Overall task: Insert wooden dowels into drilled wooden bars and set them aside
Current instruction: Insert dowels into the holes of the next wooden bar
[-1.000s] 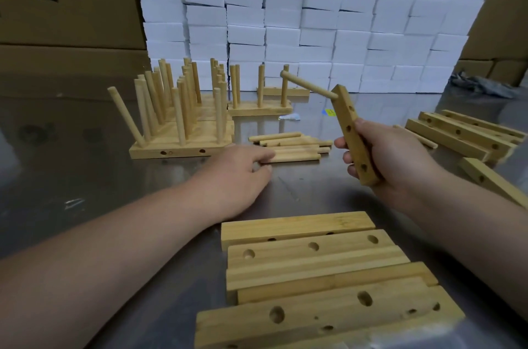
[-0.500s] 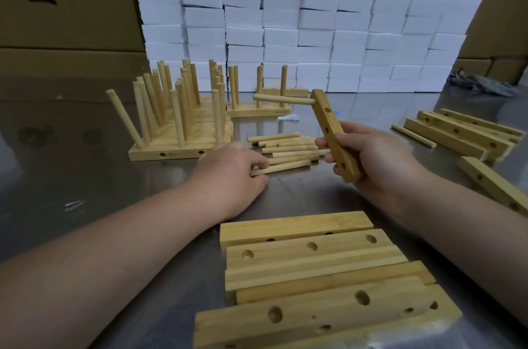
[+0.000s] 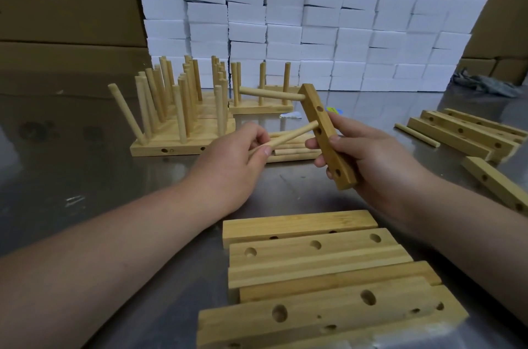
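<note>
Wooden dowel (image 3: 288, 137) met drilled bar (image 3: 325, 134) above a steel table (image 3: 85, 177). Your left hand (image 3: 228, 165) pinched the dowel near its low end between thumb and curled fingers. Its long axis ran up toward 2 o'clock and its tip was at the bar's left face, about mid-length; whether it had entered a hole could not be told.

Your right hand (image 3: 380, 165) gripped the bar's lower half with fingers curled round it. It held the bar clear of the table, tilted from 11 o'clock down to 5 o'clock. A first dowel (image 3: 271, 93) already stuck out near the bar's top end, pointing to 9 o'clock.

The target lay at 2 o'clock from your left fingers. The push looked to call for travel along the dowel's own line, the left hand driving while the right braced.

Loose dowels (image 3: 294, 152) lay on the table just beyond your hands at 12 o'clock. Finished racks (image 3: 183, 131) stood at 10 o'clock, with spare bars at 6 o'clock (image 3: 314, 257) and 3 o'clock (image 3: 463, 134). White blocks (image 3: 314, 20) and cartons (image 3: 57, 5) walled the back.
</note>
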Demonstrator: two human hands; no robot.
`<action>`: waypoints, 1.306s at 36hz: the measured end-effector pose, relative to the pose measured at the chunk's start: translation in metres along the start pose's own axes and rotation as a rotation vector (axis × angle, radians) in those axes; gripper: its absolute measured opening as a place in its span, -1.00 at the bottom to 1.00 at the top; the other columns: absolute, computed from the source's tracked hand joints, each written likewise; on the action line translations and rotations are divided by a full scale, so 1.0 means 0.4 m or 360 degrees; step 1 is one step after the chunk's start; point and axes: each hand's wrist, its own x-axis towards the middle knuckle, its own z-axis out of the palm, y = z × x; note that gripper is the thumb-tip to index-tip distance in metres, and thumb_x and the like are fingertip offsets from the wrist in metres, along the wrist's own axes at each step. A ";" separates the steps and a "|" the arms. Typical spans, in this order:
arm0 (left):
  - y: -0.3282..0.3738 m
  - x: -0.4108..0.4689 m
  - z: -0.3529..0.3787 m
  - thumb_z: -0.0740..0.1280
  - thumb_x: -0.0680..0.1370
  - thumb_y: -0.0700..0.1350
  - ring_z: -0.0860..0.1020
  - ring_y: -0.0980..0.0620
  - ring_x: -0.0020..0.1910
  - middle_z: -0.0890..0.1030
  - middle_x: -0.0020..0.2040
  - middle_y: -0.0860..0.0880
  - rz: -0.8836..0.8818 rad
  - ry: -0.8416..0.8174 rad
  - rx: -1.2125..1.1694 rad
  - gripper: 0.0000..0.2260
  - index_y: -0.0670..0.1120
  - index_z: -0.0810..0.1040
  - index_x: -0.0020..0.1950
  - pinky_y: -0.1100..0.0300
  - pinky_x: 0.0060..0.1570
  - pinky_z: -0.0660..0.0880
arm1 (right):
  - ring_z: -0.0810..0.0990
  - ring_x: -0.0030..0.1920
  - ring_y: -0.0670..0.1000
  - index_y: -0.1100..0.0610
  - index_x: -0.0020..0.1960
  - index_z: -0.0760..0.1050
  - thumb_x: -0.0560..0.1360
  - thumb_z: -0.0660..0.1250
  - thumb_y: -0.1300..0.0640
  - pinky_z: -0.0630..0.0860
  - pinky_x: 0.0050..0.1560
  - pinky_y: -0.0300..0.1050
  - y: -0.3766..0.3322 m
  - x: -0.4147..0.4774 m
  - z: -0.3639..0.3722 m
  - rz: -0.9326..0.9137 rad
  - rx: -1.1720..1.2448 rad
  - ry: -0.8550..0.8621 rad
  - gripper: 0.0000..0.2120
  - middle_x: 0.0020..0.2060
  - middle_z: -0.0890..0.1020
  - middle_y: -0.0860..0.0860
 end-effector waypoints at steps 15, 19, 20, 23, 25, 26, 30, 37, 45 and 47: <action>0.001 -0.012 -0.005 0.22 0.57 -0.07 0.46 0.24 -0.17 0.54 -0.19 0.14 0.0138 0.0016 -0.0044 -0.76 0.09 0.56 0.18 0.31 -0.20 0.36 | 0.52 -0.37 -0.10 -0.18 0.31 0.30 0.60 0.13 0.23 0.47 -0.37 -0.24 -0.006 -0.024 0.012 -0.0151 -0.0303 -0.0017 -0.60 -0.18 0.62 -0.04; 0.006 -0.012 -0.004 0.20 0.57 -0.07 0.45 0.18 -0.19 0.53 -0.23 0.09 0.0194 0.0020 -0.0057 -0.79 0.04 0.59 0.11 0.34 -0.27 0.33 | 0.49 -0.40 -0.14 -0.23 0.27 0.30 0.62 0.10 0.16 0.44 -0.38 -0.27 -0.014 -0.034 0.021 -0.0219 -0.0375 0.0004 -0.66 -0.26 0.60 -0.10; 0.009 -0.013 -0.005 0.20 0.57 -0.08 0.45 0.16 -0.20 0.52 -0.27 0.07 0.0217 0.0025 -0.0074 -0.81 0.03 0.60 0.07 0.33 -0.30 0.33 | 0.49 -0.40 -0.15 -0.23 0.27 0.30 0.62 0.09 0.15 0.43 -0.38 -0.27 -0.016 -0.036 0.022 -0.0234 -0.0412 0.0007 -0.66 -0.26 0.59 -0.10; 0.017 -0.015 -0.006 0.20 0.57 -0.09 0.44 0.17 -0.29 0.49 -0.38 0.06 0.0235 0.0031 -0.0170 -0.81 0.17 0.56 -0.10 0.36 -0.34 0.33 | 0.47 -0.41 -0.17 -0.21 0.33 0.29 0.62 0.09 0.14 0.42 -0.39 -0.29 -0.018 -0.040 0.028 -0.0259 -0.0461 0.0016 -0.64 -0.24 0.56 -0.08; 0.021 -0.015 -0.007 0.19 0.58 -0.07 0.42 0.25 -0.34 0.48 -0.44 0.12 0.0171 0.0014 -0.0228 -0.77 0.23 0.50 -0.17 0.43 -0.39 0.30 | 0.46 -0.44 -0.20 -0.16 0.36 0.29 0.61 0.09 0.15 0.41 -0.41 -0.34 -0.017 -0.041 0.031 -0.0287 -0.0503 0.0034 -0.63 -0.23 0.55 -0.06; 0.023 -0.015 -0.007 0.18 0.58 -0.07 0.42 0.31 -0.36 0.49 -0.45 0.20 0.0132 -0.0004 -0.0243 -0.77 0.21 0.50 -0.19 0.46 -0.41 0.29 | 0.45 -0.44 -0.21 -0.14 0.37 0.29 0.61 0.10 0.15 0.40 -0.40 -0.37 -0.017 -0.042 0.031 -0.0308 -0.0540 0.0041 -0.63 -0.23 0.55 -0.06; 0.023 -0.015 -0.003 0.15 0.59 -0.04 0.40 0.35 -0.48 0.43 -0.56 0.31 0.0022 -0.0031 -0.0314 -0.76 0.10 0.53 -0.22 0.45 -0.48 0.24 | 0.48 -0.42 -0.22 -0.16 0.37 0.28 0.61 0.12 0.12 0.36 -0.41 -0.44 -0.018 -0.046 0.026 -0.0350 -0.0659 0.0017 -0.63 -0.22 0.56 -0.08; 0.009 -0.008 0.003 0.12 0.57 0.03 0.32 0.13 -0.45 0.35 -0.48 0.10 -0.0025 -0.0085 -0.0540 -0.71 0.04 0.59 -0.19 0.13 -0.28 0.33 | 0.49 -0.42 -0.21 -0.28 0.19 0.30 0.60 0.14 0.12 0.39 -0.38 -0.43 -0.018 -0.044 0.029 -0.0347 -0.0508 0.0049 -0.69 -0.28 0.61 -0.12; -0.001 -0.001 0.002 0.28 0.53 -0.03 0.47 0.33 -0.22 0.56 -0.19 0.16 -0.0032 0.0017 -0.0311 -0.85 0.20 0.60 0.00 0.52 -0.30 0.33 | 0.50 -0.40 -0.19 -0.07 0.45 0.20 0.61 0.13 0.12 0.44 -0.32 -0.28 -0.012 -0.031 0.024 -0.0175 -0.0520 0.0148 -0.57 -0.21 0.63 -0.09; -0.001 0.000 0.003 0.30 0.52 -0.04 0.47 0.24 -0.18 0.54 -0.17 0.14 0.0023 0.0062 -0.0187 -0.84 0.10 0.63 0.03 0.42 -0.24 0.33 | 0.49 -0.42 -0.21 -0.07 0.45 0.21 0.61 0.13 0.13 0.40 -0.28 -0.30 -0.012 -0.032 0.027 -0.0184 -0.0516 0.0147 -0.57 -0.23 0.63 -0.10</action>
